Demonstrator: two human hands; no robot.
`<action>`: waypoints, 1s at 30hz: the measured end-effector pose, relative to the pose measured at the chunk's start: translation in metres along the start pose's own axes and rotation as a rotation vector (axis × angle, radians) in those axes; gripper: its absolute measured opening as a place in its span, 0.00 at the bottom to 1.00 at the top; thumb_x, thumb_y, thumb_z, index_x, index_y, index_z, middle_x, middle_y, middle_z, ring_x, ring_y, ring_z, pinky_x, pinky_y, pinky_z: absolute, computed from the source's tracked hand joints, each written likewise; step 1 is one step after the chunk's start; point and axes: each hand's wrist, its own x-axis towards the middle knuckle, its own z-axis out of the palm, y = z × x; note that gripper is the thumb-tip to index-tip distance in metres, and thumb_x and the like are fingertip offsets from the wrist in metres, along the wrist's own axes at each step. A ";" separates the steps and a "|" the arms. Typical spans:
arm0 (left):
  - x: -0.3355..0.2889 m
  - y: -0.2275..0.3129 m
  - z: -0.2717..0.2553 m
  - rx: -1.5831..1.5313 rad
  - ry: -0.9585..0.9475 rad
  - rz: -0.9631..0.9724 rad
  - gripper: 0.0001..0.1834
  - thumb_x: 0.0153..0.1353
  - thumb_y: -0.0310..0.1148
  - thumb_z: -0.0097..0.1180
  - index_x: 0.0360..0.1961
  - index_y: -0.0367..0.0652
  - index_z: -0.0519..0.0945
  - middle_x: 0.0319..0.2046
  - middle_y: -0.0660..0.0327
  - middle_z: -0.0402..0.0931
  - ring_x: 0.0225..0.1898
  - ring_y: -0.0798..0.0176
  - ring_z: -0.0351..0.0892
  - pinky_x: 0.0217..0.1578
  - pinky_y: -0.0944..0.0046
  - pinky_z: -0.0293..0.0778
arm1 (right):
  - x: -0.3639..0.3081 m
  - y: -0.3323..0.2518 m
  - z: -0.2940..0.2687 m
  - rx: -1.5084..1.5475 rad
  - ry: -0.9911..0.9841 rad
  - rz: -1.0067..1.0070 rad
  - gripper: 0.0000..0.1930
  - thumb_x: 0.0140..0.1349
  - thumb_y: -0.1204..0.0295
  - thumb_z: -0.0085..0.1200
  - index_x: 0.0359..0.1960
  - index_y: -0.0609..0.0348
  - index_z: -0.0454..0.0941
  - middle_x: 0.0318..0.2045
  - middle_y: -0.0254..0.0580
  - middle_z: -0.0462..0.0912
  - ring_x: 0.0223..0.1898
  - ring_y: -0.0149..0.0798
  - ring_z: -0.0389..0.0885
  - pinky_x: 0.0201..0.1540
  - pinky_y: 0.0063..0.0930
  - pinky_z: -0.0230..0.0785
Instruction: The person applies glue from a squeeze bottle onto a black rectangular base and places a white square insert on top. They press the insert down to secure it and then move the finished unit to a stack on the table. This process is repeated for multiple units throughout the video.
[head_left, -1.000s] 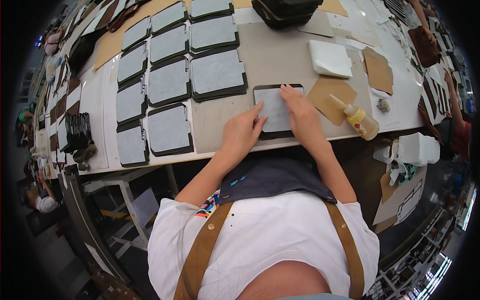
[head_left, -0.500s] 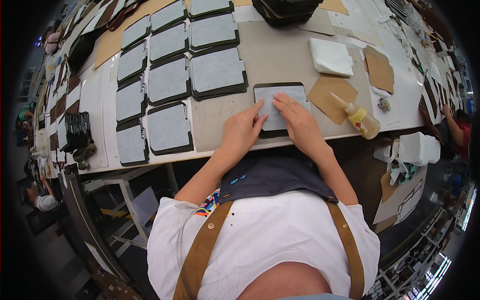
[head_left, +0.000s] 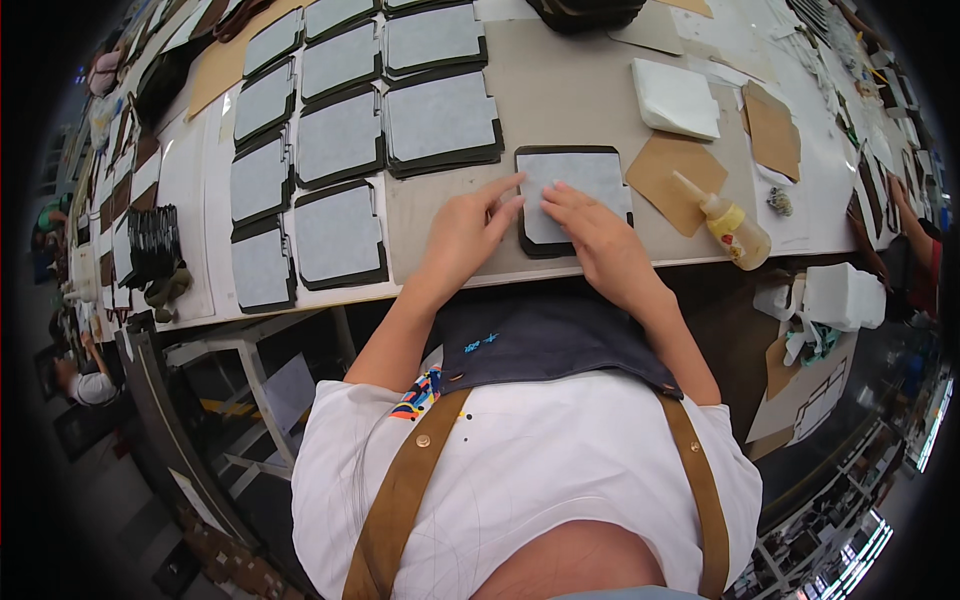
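Before me at the table's front edge lies a dark panel topped with a pale grey sheet, its dark border showing around the sheet. My right hand rests on the sheet, fingers stretched out and close together. At the panel's left edge, the fingertips of my left hand touch or nearly touch it, thumb and forefinger apart. Neither hand grips anything. Right of the panel stand a tan card piece and a glue bottle with yellowish contents, lying tilted with its pointed nozzle toward the card.
Stacks of similar grey-topped dark panels fill the left side in rows. A stack of white sheets, brown cards and a black bundle lie farther off. A white container hangs below the right edge. Other people work at both sides.
My left hand has drawn back leftward from the sheet to the panel's edge. My right hand stays on the sheet. The view has shifted slightly.
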 end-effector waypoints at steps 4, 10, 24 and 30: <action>0.001 -0.002 -0.004 0.006 0.117 0.031 0.17 0.71 0.34 0.58 0.58 0.46 0.83 0.19 0.66 0.71 0.22 0.74 0.68 0.26 0.70 0.66 | -0.001 -0.006 0.008 -0.034 -0.025 -0.061 0.22 0.59 0.84 0.55 0.57 0.67 0.76 0.64 0.49 0.75 0.68 0.52 0.70 0.67 0.43 0.67; -0.001 0.001 -0.001 0.057 0.215 0.144 0.14 0.70 0.32 0.58 0.54 0.43 0.84 0.20 0.63 0.72 0.22 0.73 0.68 0.26 0.69 0.66 | -0.003 -0.011 0.014 -0.086 -0.052 -0.077 0.22 0.62 0.78 0.57 0.59 0.70 0.75 0.65 0.50 0.73 0.69 0.52 0.68 0.69 0.44 0.64; 0.001 0.007 0.009 0.142 0.229 0.428 0.16 0.67 0.24 0.55 0.56 0.42 0.82 0.42 0.54 0.81 0.45 0.52 0.79 0.47 0.57 0.75 | -0.014 -0.033 0.006 0.474 -0.140 0.138 0.22 0.68 0.78 0.53 0.63 0.63 0.73 0.65 0.52 0.73 0.66 0.54 0.72 0.68 0.45 0.65; 0.008 0.015 0.039 0.368 0.040 0.639 0.32 0.68 0.36 0.58 0.70 0.35 0.67 0.68 0.44 0.66 0.73 0.44 0.60 0.69 0.47 0.60 | -0.026 0.011 -0.021 -0.078 0.251 0.153 0.24 0.69 0.76 0.54 0.67 0.61 0.70 0.67 0.50 0.72 0.71 0.54 0.66 0.71 0.46 0.58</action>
